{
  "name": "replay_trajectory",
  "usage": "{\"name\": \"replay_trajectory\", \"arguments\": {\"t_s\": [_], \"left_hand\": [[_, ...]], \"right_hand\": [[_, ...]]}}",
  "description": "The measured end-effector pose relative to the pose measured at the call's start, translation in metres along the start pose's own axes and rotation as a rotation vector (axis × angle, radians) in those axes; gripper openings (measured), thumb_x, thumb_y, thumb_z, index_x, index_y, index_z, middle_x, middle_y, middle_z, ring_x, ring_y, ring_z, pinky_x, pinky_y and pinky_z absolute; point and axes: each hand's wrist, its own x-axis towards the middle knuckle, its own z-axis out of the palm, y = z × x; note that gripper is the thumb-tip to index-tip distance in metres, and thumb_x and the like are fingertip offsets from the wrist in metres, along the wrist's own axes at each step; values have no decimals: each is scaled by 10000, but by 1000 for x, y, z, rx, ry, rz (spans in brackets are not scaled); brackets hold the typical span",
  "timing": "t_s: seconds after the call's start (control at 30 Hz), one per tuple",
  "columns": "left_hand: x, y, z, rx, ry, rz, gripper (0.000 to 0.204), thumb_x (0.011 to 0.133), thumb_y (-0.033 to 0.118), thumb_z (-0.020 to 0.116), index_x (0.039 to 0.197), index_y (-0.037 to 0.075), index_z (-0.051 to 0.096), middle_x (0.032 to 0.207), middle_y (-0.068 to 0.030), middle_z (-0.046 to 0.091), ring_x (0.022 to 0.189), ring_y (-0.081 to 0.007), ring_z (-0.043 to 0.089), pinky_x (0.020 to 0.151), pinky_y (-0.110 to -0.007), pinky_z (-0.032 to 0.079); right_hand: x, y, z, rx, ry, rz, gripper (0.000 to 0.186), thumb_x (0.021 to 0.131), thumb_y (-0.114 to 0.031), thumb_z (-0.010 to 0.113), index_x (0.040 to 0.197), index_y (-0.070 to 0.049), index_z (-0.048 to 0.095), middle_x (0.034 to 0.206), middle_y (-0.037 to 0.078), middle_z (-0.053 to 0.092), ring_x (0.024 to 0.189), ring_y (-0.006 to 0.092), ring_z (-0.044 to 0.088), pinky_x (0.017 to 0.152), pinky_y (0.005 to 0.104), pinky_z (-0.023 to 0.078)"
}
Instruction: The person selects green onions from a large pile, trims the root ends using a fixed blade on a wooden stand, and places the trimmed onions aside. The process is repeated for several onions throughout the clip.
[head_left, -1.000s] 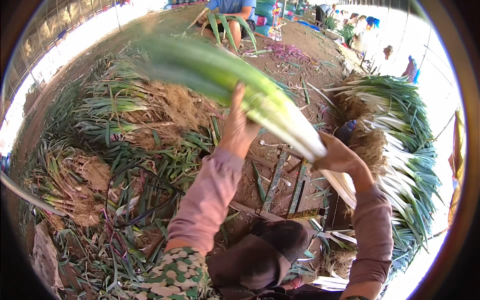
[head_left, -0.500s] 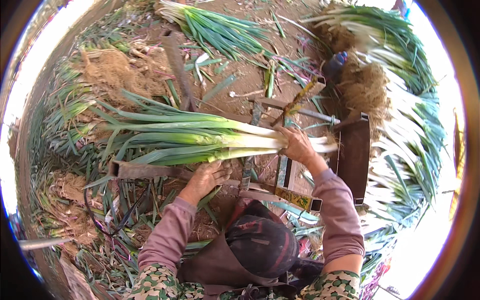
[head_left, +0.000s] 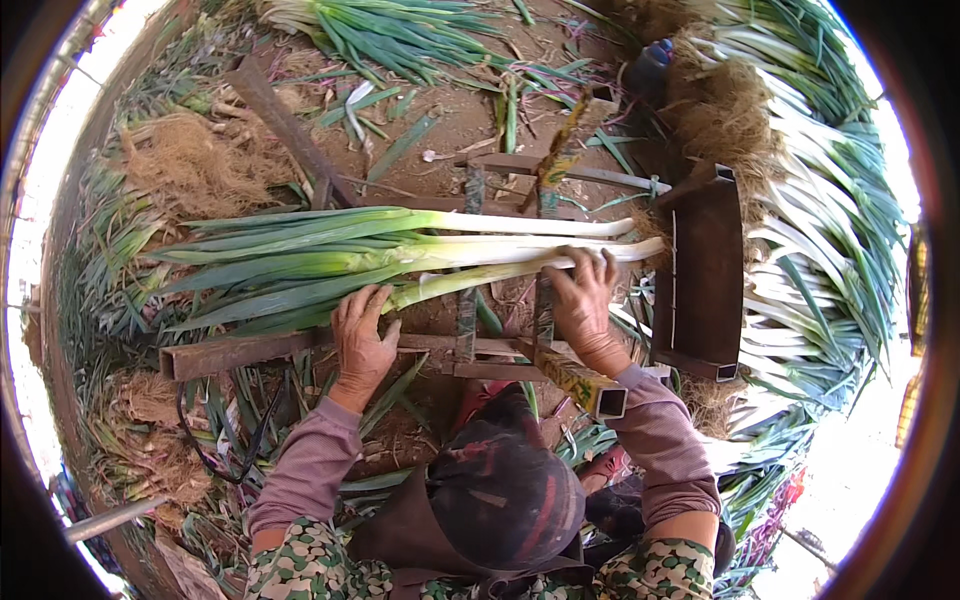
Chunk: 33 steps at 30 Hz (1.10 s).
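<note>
A loose bundle of long green onions (head_left: 330, 255) lies across a metal frame (head_left: 466, 320), white root ends to the right and green leaves to the left. My right hand (head_left: 587, 305) has bent fingers over the lower white stalks, close to the roots. At the near edge of the leaves, my left hand (head_left: 362, 340) touches the bundle with its fingertips, thumb held apart. The stalks are fanned out side by side. Some of the frame's bars are hidden under them.
A dark metal end plate (head_left: 703, 275) stands right of the bundle. Beyond it, many green onions (head_left: 815, 215) are piled. Another bunch (head_left: 390, 35) lies on the soil at the back. Rooty trimmings (head_left: 205, 165) heap up at left; a dark bottle (head_left: 648, 68) stands far right.
The bundle has spread out, its stalks now separated at the white ends. My right hand has eased from a full wrap to bent fingers. The left hand has moved left and up against the leaves.
</note>
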Motion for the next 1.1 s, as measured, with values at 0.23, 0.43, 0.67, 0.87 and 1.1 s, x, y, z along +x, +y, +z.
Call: {"name": "replay_trajectory", "arguments": {"t_s": [0.23, 0.43, 0.67, 0.87, 1.1], "left_hand": [[10, -11, 15, 240, 22, 144, 559, 667, 96, 766, 1203, 100, 608, 1187, -85, 556, 1095, -309, 470, 975, -452, 335], [27, -5, 2, 147, -21, 283, 381, 686, 94, 747, 1047, 51, 631, 1071, -89, 631, 1068, -282, 543, 1009, -463, 343], [16, 49, -15, 86, -98, 366, 467, 626, 52, 738, 1074, 58, 604, 1054, -90, 610, 1035, -262, 566, 978, -455, 345], [22, 48, -16, 83, -77, 348, 548, 613, 27, 735, 1138, 84, 587, 1060, -79, 557, 1017, -270, 536, 945, -453, 340], [19, 21, -27, 78, -40, 295, 476, 673, 72, 726, 1136, 82, 615, 1027, -70, 571, 1000, -270, 542, 914, -449, 343]], "right_hand": [[-11, -11, 16, 46, 18, 55, 324, 773, -122, 610, 1097, -126, 621, 1116, 66, 575, 1085, 260, 525, 1019, 499, 318], [40, -28, 7, 551, -159, -207, 282, 827, -211, 643, 1068, -67, 614, 1007, 141, 640, 945, 331, 604, 822, 411, 494], [71, -45, 18, 1013, -862, -188, 433, 874, -289, 663, 1178, 11, 588, 1027, 168, 670, 865, 259, 655, 808, 364, 506], [59, -39, -14, 1133, -659, 361, 208, 867, -173, 659, 959, 12, 635, 850, 98, 673, 723, 151, 634, 680, 311, 525], [10, 75, -212, 1363, 737, 837, 94, 922, -149, 557, 890, -60, 567, 672, -47, 446, 529, 44, 373, 462, 182, 336]]}}
